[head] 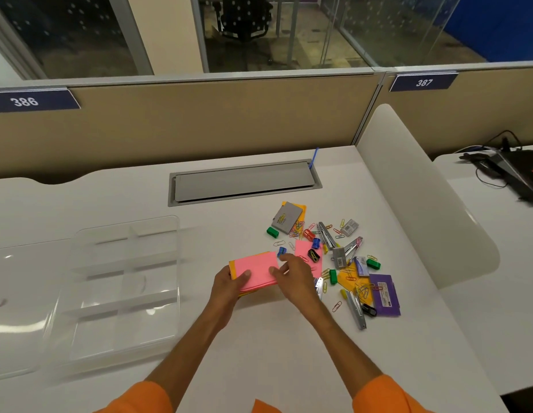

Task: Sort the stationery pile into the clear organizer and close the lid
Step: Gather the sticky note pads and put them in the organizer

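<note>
Bare surface (259, 353) lies between the organizer (119, 287) at nine o'clock and the pile (333, 254) at two. My left hand (229, 286) and right hand (292, 278) reach forward, fingers clamped on the notes (255, 269).

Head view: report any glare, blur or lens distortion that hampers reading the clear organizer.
Head view: ceiling-light glare streaks the clear organizer and its open lid; the organizer's dividers look smeared and faint; wide-angle distortion bends the partition and desk edges; both hands and the pink notes stay fairly sharp.

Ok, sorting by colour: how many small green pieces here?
3 green pieces: far-left, right edge, middle by the orange paper; others may be hidden.
</note>
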The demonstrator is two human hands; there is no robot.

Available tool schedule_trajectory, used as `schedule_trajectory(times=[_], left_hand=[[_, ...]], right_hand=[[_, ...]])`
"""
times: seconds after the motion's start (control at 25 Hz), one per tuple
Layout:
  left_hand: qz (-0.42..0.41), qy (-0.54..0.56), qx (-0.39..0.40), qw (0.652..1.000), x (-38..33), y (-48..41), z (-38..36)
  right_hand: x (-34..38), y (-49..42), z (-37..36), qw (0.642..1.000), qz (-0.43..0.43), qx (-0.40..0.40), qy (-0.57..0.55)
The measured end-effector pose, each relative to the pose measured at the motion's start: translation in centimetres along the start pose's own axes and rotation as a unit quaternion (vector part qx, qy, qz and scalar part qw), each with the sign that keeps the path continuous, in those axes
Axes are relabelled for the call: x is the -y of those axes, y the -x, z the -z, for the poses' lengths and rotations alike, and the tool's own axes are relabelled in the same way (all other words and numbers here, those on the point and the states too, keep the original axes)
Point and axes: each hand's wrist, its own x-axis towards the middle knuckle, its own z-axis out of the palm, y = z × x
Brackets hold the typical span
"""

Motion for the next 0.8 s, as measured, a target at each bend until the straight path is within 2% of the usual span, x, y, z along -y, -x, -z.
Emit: schedule_trajectory(times=[0.24,0.36,0.8], left_hand=[[0.009,0.002,-0.018,1.000,0.5,-0.8,1.0],[0.011,0.000,-0.017,1.000,0.9,-1.1,1.4],[0.008,0.011,-0.020,1.000,0.9,-2.8,2.9]], right_hand=[[-1.3,-8.5,5.5,0.994,0.019,-0.092,0.051],[-2.2,-13.3,7.5,0.991,0.011,-0.110,0.074],[-3.2,-21.6,7.6,0.987,0.072,-0.041,0.136]])
